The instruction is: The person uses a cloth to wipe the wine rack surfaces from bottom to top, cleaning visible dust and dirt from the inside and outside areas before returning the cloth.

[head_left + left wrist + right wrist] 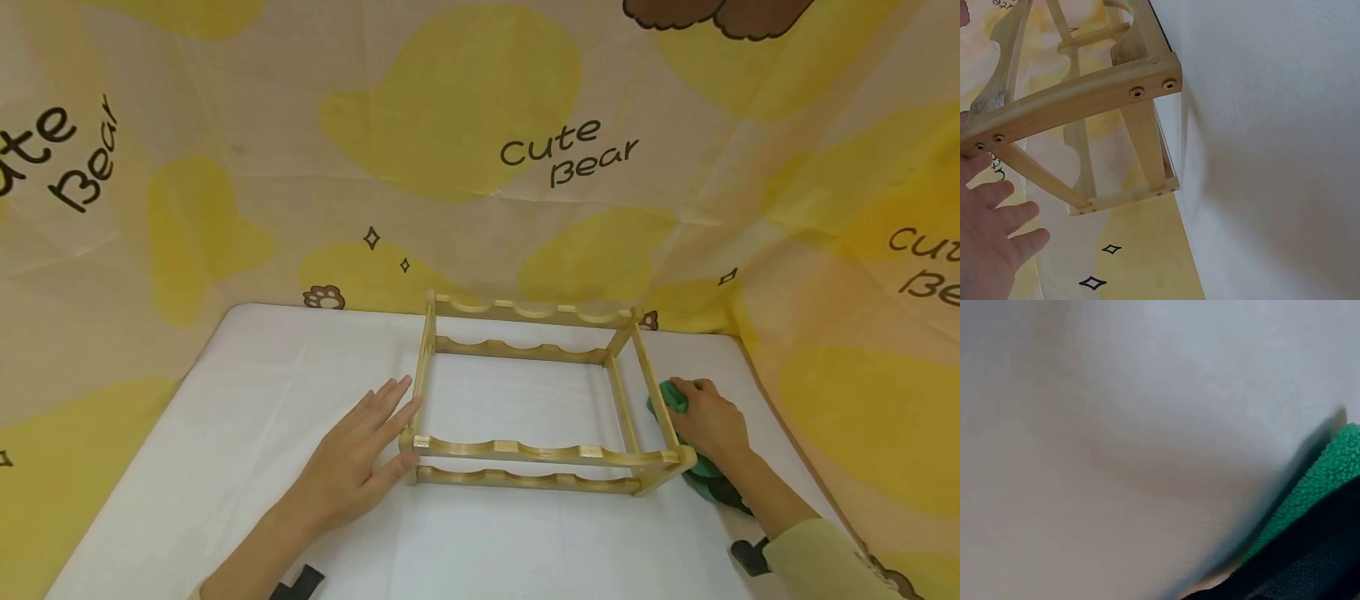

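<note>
A pale wooden wine rack point(525, 452) with scalloped rails stands on the white table. My left hand point(345, 462) is at the rack's left side, its fingers spread and fairly straight, the thumb at the front left corner. From the left wrist view, that hand point(991, 231) lies beside the rack's screwed end bar point(1079, 101). Just beyond the rack's right side, my right hand point(712, 425) grips a green terry cloth point(675, 396). Part of the cloth point(1316, 484) shows at the edge of the right wrist view; the fingers are hidden there.
The white tabletop point(255, 392) meets a yellow patterned fabric wall point(442, 108) at the back and right. Dark strap ends point(300, 583) hang near the left forearm, and another dark piece point(750, 557) is by the right sleeve.
</note>
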`<state>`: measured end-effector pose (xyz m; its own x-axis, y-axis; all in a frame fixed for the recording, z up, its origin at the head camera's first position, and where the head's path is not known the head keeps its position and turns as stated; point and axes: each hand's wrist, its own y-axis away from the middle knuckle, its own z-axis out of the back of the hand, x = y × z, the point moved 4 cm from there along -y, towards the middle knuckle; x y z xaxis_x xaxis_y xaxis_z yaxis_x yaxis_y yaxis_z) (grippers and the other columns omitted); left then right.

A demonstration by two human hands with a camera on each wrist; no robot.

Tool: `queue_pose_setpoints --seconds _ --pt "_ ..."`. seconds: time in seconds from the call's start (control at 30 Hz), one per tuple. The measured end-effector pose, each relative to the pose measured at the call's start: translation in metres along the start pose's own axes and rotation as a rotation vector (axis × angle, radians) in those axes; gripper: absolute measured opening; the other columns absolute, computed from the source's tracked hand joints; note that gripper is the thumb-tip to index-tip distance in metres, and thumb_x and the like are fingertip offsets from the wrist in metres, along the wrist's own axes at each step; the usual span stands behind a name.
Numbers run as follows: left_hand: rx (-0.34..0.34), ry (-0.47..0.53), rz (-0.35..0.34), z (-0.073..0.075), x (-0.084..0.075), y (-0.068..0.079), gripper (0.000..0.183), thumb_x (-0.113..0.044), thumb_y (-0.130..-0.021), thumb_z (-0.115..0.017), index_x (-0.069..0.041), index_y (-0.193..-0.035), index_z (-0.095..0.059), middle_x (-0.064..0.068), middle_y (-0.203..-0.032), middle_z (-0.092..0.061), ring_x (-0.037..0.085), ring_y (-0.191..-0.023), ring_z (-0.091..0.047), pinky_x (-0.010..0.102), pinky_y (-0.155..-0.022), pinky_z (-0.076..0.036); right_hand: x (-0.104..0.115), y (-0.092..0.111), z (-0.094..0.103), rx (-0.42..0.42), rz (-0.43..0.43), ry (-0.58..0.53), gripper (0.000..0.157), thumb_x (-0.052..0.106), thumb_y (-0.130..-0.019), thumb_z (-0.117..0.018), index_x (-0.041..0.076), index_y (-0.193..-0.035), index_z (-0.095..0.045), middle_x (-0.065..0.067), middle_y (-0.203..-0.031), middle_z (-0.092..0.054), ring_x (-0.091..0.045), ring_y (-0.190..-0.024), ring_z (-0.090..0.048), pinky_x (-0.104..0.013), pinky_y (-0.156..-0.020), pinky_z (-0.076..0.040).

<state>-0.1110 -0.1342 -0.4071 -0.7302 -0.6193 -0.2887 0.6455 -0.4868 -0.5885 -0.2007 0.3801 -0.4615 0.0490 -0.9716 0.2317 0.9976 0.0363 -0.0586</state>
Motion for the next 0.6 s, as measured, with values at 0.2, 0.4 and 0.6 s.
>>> queue_pose_setpoints --seconds 0.2,0.4,0.6 --pt "-0.028 0.047 -0.005 -0.001 0.0 0.0 0.051 -0.038 -0.11 -0.052 -0.004 -0.147 -0.058 0.015 -0.156 -0.052 0.036 -0.139 -0.054 0.024 -0.125 -0.025 0.007 0.0 0.002 -0.005 0.033 -0.036 0.052 0.024 -0.097 -0.07 -0.006 -0.138 -0.06 -0.041 -0.127 -0.054 -0.039 -0.075 -0.067 -0.058 -0.062 -0.059" --pt "-0.02 0.07 0.013 -0.003 0.002 0.004 0.044 -0.026 -0.104 -0.063 -0.005 -0.143 -0.062 0.011 -0.155 -0.055 0.03 -0.133 -0.06 0.031 -0.114 -0.045 0.013 0.002 0.004 -0.038 0.097 -0.056 0.048 0.02 -0.096 -0.073 -0.004 -0.136 -0.063 -0.041 -0.129 -0.053 -0.038 -0.073 -0.069 -0.056 -0.06 -0.06" --pt "-0.017 0.085 0.009 -0.003 0.002 0.002 0.042 -0.024 -0.103 -0.065 -0.005 -0.14 -0.064 0.012 -0.154 -0.055 0.03 -0.129 -0.064 0.044 -0.102 -0.056 0.019 0.012 0.017 -0.154 0.221 -0.007 0.049 0.015 -0.092 -0.079 -0.001 -0.136 -0.065 -0.036 -0.135 -0.054 -0.042 -0.078 -0.071 -0.047 -0.052 -0.058"
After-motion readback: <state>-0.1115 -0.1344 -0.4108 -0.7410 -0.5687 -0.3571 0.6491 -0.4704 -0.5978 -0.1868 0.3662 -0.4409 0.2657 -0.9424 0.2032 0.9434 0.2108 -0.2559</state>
